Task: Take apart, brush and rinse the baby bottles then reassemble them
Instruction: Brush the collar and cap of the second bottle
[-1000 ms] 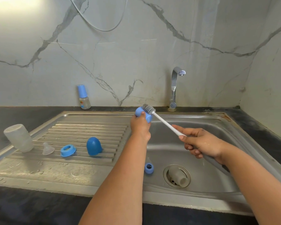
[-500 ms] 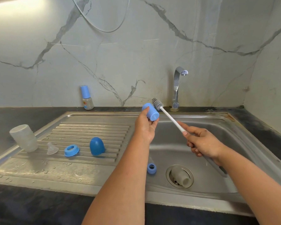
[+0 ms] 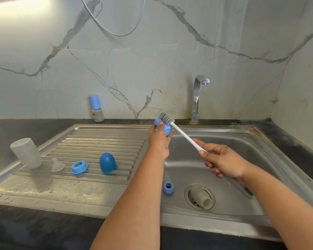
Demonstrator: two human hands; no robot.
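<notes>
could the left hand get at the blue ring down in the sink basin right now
Probably not yet. The left hand grips a small blue cap that the brush is scrubbing, so it is occupied. The blue ring itself lies uncovered on the basin floor beside that forearm, with nothing over it.

A single wide-angle head camera looks forward and down from close above the counter's near edge, facing the marble wall, taking in the sink, drainboard and tap, both forearms reaching in from the bottom.
</notes>
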